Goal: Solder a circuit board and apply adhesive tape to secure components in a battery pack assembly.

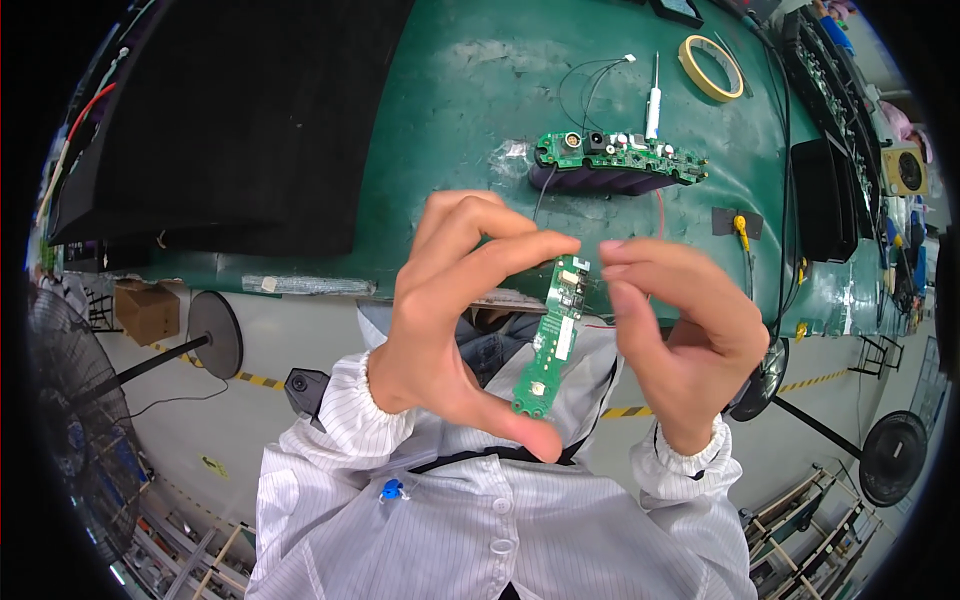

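My left hand holds a narrow green circuit board by its two ends, between thumb and forefinger. The board stands lengthwise above my lap, with small components and a white label on the side I see. At its upper end, my right hand has thumb and forefinger drawn together beside a small connector. What those fingertips pinch, if anything, is too small to make out. Beyond my hands a dark purple battery pack lies on the green table, topped by another green circuit board. A red wire runs from it toward me.
Behind the pack lie a white-handled screwdriver, a thin black cable and a yellow tape roll. A large black panel covers the table's left. At right are a yellow connector and a black box.
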{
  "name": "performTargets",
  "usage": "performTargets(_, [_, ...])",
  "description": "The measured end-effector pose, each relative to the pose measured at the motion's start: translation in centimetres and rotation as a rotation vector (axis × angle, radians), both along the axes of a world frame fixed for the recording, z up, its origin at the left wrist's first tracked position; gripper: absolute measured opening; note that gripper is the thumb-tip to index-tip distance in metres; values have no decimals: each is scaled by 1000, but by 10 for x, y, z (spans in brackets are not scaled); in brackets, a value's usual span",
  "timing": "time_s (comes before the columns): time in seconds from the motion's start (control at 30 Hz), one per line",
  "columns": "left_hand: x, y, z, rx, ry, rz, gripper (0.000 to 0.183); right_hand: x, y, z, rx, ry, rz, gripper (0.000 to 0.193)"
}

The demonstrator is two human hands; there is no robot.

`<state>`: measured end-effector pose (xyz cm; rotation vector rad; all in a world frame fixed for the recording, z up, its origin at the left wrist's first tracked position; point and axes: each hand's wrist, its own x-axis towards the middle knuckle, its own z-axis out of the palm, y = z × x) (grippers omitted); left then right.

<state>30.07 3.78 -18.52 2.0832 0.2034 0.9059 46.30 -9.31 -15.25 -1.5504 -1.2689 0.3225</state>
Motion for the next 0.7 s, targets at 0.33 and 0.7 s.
performTargets(0.33, [0,4,-15,-114,-45,-67,113,-5,-8,-9,79,46,45,28])
performTargets(0.7, [1,1,-14,-77,-17,-18,133,-7,-8,-10,54,67,41,29])
